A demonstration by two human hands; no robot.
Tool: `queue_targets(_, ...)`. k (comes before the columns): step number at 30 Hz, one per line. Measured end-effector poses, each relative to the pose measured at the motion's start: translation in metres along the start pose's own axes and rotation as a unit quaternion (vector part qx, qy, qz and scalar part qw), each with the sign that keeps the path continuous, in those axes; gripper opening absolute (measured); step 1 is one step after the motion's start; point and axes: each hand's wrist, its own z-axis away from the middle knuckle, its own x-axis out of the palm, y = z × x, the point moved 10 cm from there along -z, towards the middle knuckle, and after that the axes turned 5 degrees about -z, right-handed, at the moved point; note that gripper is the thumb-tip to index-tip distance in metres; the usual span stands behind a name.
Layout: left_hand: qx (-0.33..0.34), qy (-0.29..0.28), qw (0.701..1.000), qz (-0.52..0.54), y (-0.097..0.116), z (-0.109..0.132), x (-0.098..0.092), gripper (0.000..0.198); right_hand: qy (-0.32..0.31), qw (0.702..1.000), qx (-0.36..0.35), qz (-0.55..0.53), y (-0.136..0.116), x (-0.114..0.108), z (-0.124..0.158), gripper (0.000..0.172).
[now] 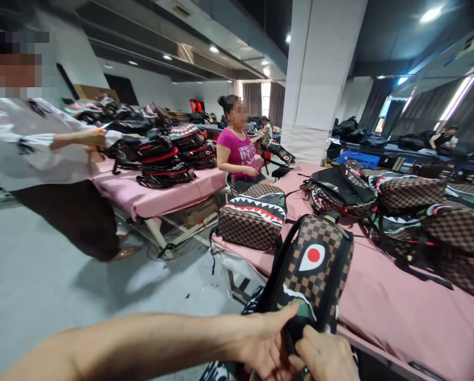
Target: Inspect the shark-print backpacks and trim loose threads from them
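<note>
A brown-checked backpack (320, 264) with a red and white eye patch stands tilted at the near edge of a pink-covered table. My left hand (271, 338) is at its lower end, thumb stretched along the camouflage patch and fingers curled below the bag's edge. Close beside it, my right hand (326, 352) has its fingers bent and pressed together against the black lower part of the bag. What lies between those fingers is hidden. Just behind, another checked backpack (253, 217) with a shark-teeth band lies on the table.
More checked backpacks (407, 193) are piled on the pink table (411, 301) at the right. Across the aisle, a second pink table (161, 198) bears stacked bags (165, 159). A person in white stands left; another in pink sits behind.
</note>
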Motion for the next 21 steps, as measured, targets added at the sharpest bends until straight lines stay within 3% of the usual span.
queue_targets(1, -0.036, 0.001, 0.998, 0.042, -0.007, 0.000, 0.000, 0.076, 0.008, 1.000, -0.024, 0.013, -0.009, -0.002, -0.001, 0.024)
queue_targets(3, -0.033, 0.004, 0.991, 0.129, -0.009, 0.003, 0.002, 0.058, 0.002, 0.999, -0.038, 0.017, -0.017, -0.006, -0.003, 0.026)
queue_targets(6, 0.030, -0.008, 0.970, 0.240, -0.005, 0.008, 0.011, 0.031, -0.075, 0.996, -0.036, 0.032, -0.016, -0.008, 0.001, 0.022)
queue_targets(10, 0.129, 0.044, 0.955, 0.263, 0.000, 0.008, 0.013, 0.010, -0.142, 0.986, -0.008, 0.092, 0.003, -0.017, 0.020, 0.029)
queue_targets(14, 0.179, 0.074, 0.941, 0.276, -0.002, 0.001, 0.021, 0.017, -0.145, 0.984, 0.040, 0.092, 0.012, -0.018, 0.040, 0.030)
queue_targets(18, 0.213, 0.105, 0.939, 0.250, -0.004, -0.002, 0.019, 0.022, -0.061, 0.996, 0.037, 0.058, 0.005, -0.014, 0.048, 0.031)
queue_targets(21, 0.217, 0.106, 0.938, 0.250, -0.004, -0.002, 0.016, 0.027, -0.038, 0.998, 0.033, 0.045, 0.002, -0.007, 0.051, 0.028)
